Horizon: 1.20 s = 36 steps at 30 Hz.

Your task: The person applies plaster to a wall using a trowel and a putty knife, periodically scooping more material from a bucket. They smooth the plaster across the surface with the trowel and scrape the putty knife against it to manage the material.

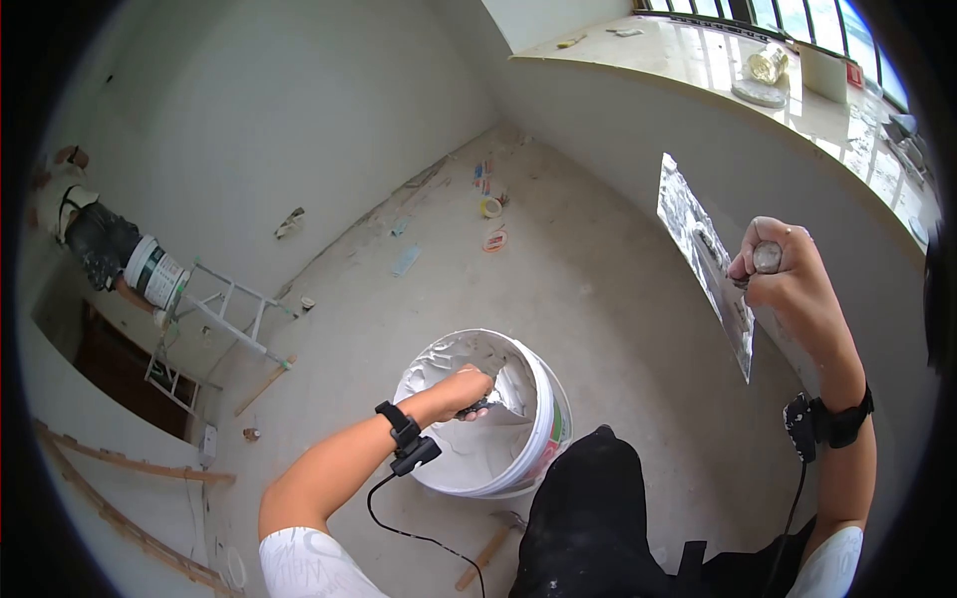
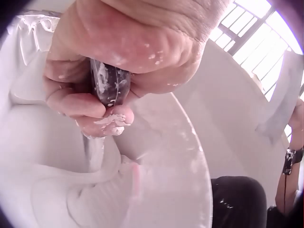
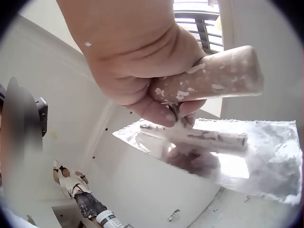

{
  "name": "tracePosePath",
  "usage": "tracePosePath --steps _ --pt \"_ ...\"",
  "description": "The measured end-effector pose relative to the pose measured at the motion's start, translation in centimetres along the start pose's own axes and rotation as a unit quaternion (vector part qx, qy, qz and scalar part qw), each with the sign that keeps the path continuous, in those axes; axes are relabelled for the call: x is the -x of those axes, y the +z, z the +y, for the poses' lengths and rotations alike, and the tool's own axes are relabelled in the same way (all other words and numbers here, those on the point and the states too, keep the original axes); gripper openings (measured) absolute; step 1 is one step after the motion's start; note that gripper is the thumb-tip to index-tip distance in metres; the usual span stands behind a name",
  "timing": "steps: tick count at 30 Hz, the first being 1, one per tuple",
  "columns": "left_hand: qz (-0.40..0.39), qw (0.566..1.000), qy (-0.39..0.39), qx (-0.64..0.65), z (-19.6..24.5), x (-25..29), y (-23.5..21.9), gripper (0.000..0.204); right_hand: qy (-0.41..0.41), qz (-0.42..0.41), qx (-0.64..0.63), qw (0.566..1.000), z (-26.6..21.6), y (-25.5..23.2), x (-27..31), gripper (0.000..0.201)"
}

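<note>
Bare concrete floor [image 1: 588, 259], unfinished room. Left hand [image 1: 467, 391] is fisted round a dark-handled knife [image 2: 108, 84] inside the plaster bucket [image 1: 550, 399] at 6 o'clock; its blade is largely buried in plaster. Right hand [image 1: 783, 271], at 3 o'clock, grips the handle of a plaster-caked trowel [image 1: 703, 254]. A second person [image 1: 95, 234] at 9 o'clock is partly cut off.

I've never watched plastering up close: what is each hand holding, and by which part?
The right hand grips a plastering trowel by its handle. The left hand grips a putty knife's dark handle, its blade down in the bucket of plaster.
</note>
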<state>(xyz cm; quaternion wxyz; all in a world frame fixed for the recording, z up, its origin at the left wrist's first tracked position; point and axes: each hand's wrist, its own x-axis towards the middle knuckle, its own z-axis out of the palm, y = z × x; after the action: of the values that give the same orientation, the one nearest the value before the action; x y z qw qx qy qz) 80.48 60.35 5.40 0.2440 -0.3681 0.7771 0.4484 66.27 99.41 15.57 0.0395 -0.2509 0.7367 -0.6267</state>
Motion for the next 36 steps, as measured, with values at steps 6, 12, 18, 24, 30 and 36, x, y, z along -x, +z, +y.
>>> tracePosePath --steps 6,12,18,24,30,36 --pt "0.023 0.984 0.12 -0.132 -2.8 3.7 -2.4 0.02 -0.013 -0.131 0.203 0.97 0.8 -1.6 1.7 0.023" --pt "0.059 0.992 0.11 0.008 -3.9 6.5 -3.7 0.021 0.001 -0.223 0.255 0.941 1.8 -2.6 2.0 0.038" --pt "0.124 0.976 0.171 0.051 -5.1 9.6 -5.3 0.023 -0.299 -0.125 0.15 0.934 4.3 -0.4 0.0 0.062" --pt "0.241 0.902 0.323 0.153 -6.9 11.7 -2.8 0.023 -0.255 0.106 0.095 0.957 8.8 7.9 -2.3 0.038" --pt "0.335 0.812 0.468 0.098 -3.9 12.2 4.2 0.041 0.296 -0.146 -0.676 0.658 16.5 19.3 -2.1 0.025" --pt "0.375 0.732 0.561 -0.097 1.1 10.9 8.9 0.038 0.32 -0.249 -0.752 0.52 8.4 18.0 1.7 0.026"
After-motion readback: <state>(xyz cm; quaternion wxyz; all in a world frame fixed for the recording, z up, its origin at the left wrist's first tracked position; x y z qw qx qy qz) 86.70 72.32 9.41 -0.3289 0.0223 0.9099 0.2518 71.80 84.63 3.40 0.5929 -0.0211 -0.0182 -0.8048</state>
